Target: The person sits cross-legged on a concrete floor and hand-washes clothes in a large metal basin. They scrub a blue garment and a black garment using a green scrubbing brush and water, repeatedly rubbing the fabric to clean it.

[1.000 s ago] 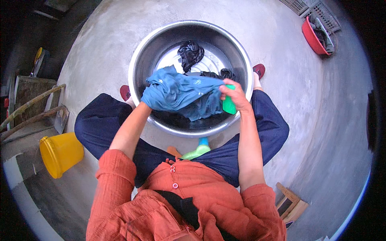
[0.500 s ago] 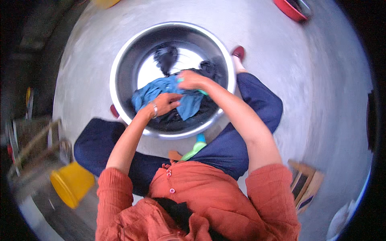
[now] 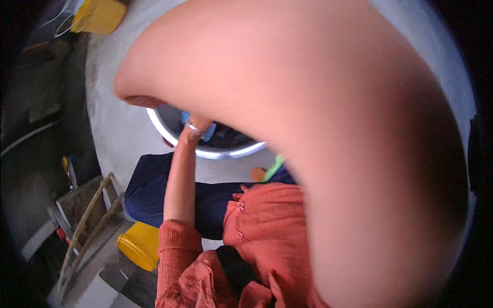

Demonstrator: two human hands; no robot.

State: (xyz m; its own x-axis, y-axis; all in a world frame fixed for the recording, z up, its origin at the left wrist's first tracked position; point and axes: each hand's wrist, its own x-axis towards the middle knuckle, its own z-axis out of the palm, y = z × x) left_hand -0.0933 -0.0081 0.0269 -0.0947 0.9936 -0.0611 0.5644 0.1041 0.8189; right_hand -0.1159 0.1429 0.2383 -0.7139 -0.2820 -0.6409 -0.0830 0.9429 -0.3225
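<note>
A large, blurred stretch of bare skin covers much of the view. It is my right hand (image 3: pixel 231 66), raised very close, and how its fingers are set cannot be made out. Beneath it shows the lower left part of a round metal basin (image 3: pixel 226 154). My left hand (image 3: pixel 201 123), with a silver band at the wrist, reaches into the basin at a blue cloth (image 3: pixel 208 135). Its fingers are hidden behind the raised right hand. Dark cloth (image 3: pixel 231 140) lies beside the blue one, and most of the basin's inside is covered.
A yellow bucket (image 3: pixel 141 246) lies tilted by my left knee, near a wooden frame (image 3: pixel 95 220). Another yellow bucket (image 3: pixel 100 15) stands at the far left. Something bright green (image 3: pixel 275 168) is between my legs, below the basin rim.
My right hand has left the cloth in the basin and come up close, blocking much of the view. My left hand stays at the blue cloth. The view has shifted left.
</note>
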